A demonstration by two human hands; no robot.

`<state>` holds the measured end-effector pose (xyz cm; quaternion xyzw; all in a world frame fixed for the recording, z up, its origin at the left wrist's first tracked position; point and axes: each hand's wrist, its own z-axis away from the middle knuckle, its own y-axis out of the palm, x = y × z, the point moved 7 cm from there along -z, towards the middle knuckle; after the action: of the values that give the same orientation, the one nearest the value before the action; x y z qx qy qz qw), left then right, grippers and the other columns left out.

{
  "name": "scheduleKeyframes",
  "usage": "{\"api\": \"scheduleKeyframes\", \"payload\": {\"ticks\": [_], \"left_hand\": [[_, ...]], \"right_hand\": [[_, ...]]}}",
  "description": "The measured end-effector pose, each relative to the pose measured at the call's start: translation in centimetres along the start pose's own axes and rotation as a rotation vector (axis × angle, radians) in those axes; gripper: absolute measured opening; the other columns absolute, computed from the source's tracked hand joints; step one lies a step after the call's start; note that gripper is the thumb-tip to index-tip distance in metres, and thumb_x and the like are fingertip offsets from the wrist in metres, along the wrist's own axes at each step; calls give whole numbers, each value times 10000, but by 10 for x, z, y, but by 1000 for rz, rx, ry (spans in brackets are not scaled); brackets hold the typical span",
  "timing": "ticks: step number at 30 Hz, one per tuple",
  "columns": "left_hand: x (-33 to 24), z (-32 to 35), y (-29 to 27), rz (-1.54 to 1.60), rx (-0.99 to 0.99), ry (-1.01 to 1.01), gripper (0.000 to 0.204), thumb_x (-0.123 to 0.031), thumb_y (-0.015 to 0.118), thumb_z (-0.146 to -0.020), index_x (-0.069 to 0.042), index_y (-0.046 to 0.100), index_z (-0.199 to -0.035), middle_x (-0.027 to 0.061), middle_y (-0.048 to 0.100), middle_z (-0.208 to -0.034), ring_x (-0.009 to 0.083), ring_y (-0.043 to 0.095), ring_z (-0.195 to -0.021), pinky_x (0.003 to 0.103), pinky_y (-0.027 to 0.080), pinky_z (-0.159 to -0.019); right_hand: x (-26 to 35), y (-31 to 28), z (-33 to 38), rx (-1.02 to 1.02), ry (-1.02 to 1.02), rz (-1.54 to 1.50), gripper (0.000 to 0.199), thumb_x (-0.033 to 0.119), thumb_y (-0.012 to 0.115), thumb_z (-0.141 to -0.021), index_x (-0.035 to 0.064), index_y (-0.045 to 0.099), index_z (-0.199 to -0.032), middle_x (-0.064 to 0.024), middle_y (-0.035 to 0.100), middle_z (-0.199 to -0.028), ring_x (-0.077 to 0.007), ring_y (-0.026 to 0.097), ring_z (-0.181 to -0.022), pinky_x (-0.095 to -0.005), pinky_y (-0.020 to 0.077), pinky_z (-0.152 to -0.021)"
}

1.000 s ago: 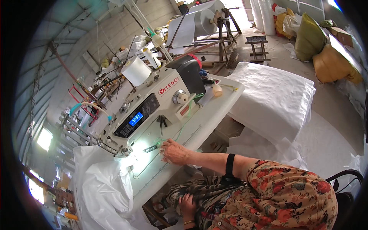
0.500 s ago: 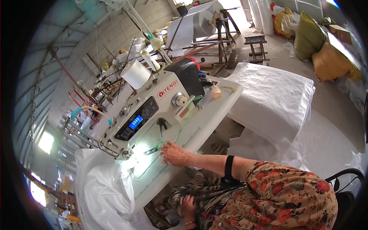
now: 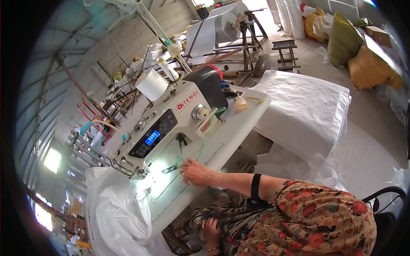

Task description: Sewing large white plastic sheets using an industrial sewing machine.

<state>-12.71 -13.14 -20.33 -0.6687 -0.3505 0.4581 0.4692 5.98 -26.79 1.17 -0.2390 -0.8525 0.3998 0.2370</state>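
Observation:
My right hand (image 3: 195, 172) rests at the front of the white sewing machine table (image 3: 226, 143), its fingers curled inward. Whether anything lies inside them is hidden. Just beyond the fingertips lies a small dark metal tool (image 3: 168, 169), perhaps thread snips, with green thread beside it. The sewing machine (image 3: 171, 115) stands above, its lamp glaring over the needle area. White sheet material (image 3: 117, 205) is bunched at the left end of the table. My left hand (image 3: 211, 230) lies on my lap, fingers loosely spread and holding nothing.
A white thread cone (image 3: 151, 83) sits on top of the machine. A stack of white sheets (image 3: 301, 109) lies right of the table. Farther back are a large white roll (image 3: 226, 26) on a stand, a small stool (image 3: 285, 54) and filled sacks (image 3: 344, 40).
The view has shifted very slightly. Both hands stay in nearly the same places, and the sheet material and the tool by the right hand lie as before.

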Motion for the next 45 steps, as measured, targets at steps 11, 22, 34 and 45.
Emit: {"api": "scheduleKeyframes", "payload": {"ticks": [11, 22, 34, 45], "left_hand": [[2, 2, 1, -11, -18, 13, 386, -306, 495, -841, -78, 671, -1098, 104, 613, -1220, 263, 513, -1206, 495, 266, -1100], [7, 3, 5, -24, 5, -11, 391, -309, 511, -834, -83, 673, -1109, 97, 609, -1233, 250, 507, -1218, 476, 263, -1106], [9, 5, 7, -32, 6, -12, 373, -216, 545, -798, -84, 658, -1128, 96, 599, -1248, 249, 501, -1225, 470, 262, -1109], [-87, 30, -202, 166, -106, -27, 536, -127, 690, -803, -40, 519, -1303, 150, 504, -1351, 333, 485, -1231, 419, 396, -1021]], "right_hand": [[1, -3, 1, -52, -4, 29, 273, 313, 580, -892, 48, 638, -922, -85, 608, -995, -249, 512, -1043, -393, 356, -943], [-1, 5, 0, 84, 30, -10, 328, 327, 512, -938, 34, 656, -972, -139, 595, -1131, -287, 479, -1166, -454, 314, -1030], [-2, 6, -1, 45, 11, 30, 307, 324, 526, -929, 55, 663, -987, -120, 608, -1110, -283, 496, -1153, -449, 327, -1007], [-16, 9, -2, 31, -41, 32, 470, 416, 604, -874, 70, 608, -1192, -153, 578, -1233, -307, 491, -1197, -450, 336, -1036]]}}
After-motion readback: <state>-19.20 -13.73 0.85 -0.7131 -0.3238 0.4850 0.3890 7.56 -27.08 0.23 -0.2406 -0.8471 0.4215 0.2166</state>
